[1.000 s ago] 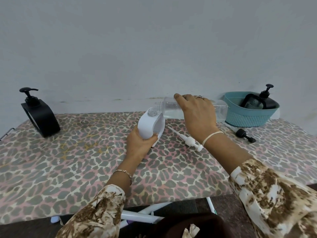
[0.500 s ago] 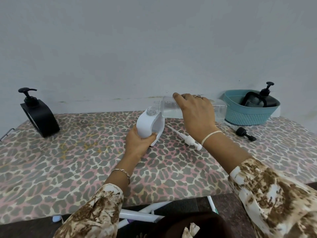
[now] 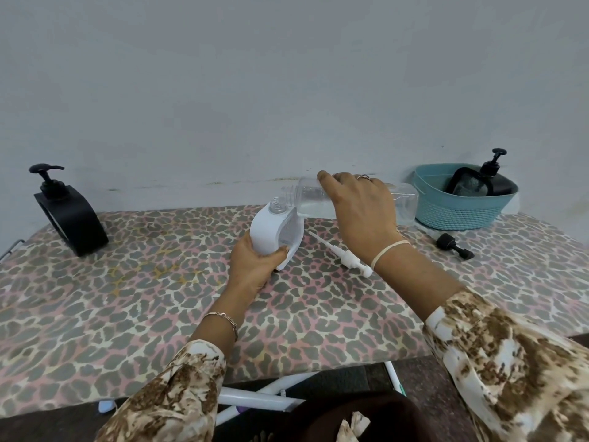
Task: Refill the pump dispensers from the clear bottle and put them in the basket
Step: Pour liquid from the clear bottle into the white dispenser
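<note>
White dispenser [image 3: 274, 229], open-necked near the worktop's [image 3: 127, 298] far edge, sits gripped in the left hand [image 3: 255, 266] while the right hand [image 3: 360, 208] grasps the tipped clear bottle [image 3: 404, 202], which should pour slowly, mouths aligned.

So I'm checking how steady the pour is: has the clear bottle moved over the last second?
No. The clear bottle lies tipped in the right hand, its mouth just as close to the white dispenser's neck.
</note>
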